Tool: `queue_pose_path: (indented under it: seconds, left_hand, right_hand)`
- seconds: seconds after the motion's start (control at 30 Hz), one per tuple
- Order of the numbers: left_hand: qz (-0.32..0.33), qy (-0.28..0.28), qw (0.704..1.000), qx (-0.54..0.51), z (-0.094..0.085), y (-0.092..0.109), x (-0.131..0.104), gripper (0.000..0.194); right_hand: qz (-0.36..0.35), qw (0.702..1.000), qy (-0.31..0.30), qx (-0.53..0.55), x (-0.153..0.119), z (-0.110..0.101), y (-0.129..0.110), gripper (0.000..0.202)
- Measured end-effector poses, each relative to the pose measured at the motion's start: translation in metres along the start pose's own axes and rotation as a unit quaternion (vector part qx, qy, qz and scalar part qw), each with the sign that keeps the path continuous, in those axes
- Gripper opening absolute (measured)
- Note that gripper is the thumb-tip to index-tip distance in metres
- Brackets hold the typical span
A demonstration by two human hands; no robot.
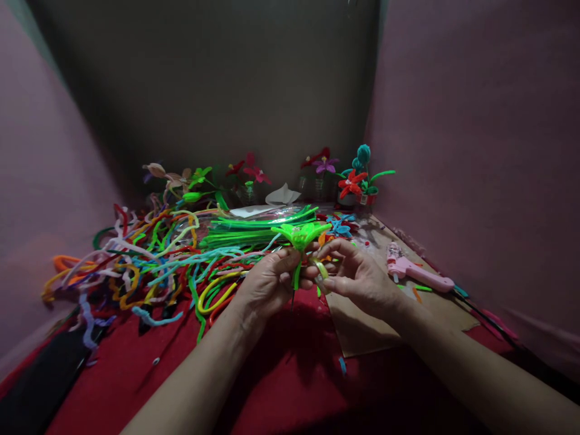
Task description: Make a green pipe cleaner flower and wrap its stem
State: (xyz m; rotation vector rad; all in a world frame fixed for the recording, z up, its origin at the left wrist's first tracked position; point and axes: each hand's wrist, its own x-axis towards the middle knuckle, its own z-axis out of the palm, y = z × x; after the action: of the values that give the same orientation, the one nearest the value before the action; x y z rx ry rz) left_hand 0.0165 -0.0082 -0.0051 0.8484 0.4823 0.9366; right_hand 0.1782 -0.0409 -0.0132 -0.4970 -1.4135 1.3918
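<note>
A bright green pipe-cleaner flower (301, 234) faces upward in front of me, its dark thin stem pointing down. My left hand (277, 272) is closed around the flower just under its petals, where a short green piece hangs along the stem. Close beside it, my right hand (357, 275) pinches a small roll of yellowish-green tape (321, 269) between thumb and fingers. Whether a strip of the tape reaches the stem, I cannot tell. Behind the flower lies a bundle of green pipe cleaners (244, 232) in clear plastic.
Tangled coloured pipe cleaners (149, 260) spread over the left of the red cloth (290, 362). A pink glue gun (417, 272) rests on a brown board (362, 332) at right. Finished flowers (351, 181) stand along the back, near white paper (283, 194). A black object (45, 374) lies front left.
</note>
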Motion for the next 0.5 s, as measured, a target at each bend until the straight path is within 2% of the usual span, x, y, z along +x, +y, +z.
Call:
queue_pose_path:
  seconds: [0.1, 0.2, 0.3, 0.4, 0.5]
  left_hand:
    - [-0.004, 0.009, 1.000, 0.000, -0.0022, -0.0016, 0.0005, 0.019]
    - [-0.004, 0.017, 1.000, -0.014, -0.0025, -0.0023, 0.0003, 0.016]
    - [-0.005, 0.026, 0.999, -0.021, -0.0015, -0.0026, -0.0003, 0.013]
    - [-0.010, 0.018, 1.000, -0.008, -0.0003, -0.0024, -0.0005, 0.019]
    - [-0.013, 0.003, 1.000, 0.000, -0.0006, -0.0018, 0.0002, 0.019]
  right_hand:
    - [-0.019, 0.999, 0.012, -0.025, -0.0012, 0.0007, -0.0011, 0.017]
    - [-0.030, 0.999, 0.011, -0.016, -0.0016, -0.0018, 0.0001, 0.027]
    - [-0.026, 0.999, -0.019, -0.028, -0.0021, -0.0057, 0.0015, 0.037]
    - [-0.016, 0.998, -0.042, -0.047, -0.0032, -0.0078, 0.0018, 0.034]
    - [-0.050, 0.996, -0.008, -0.076, -0.0039, -0.0078, 0.0018, 0.030]
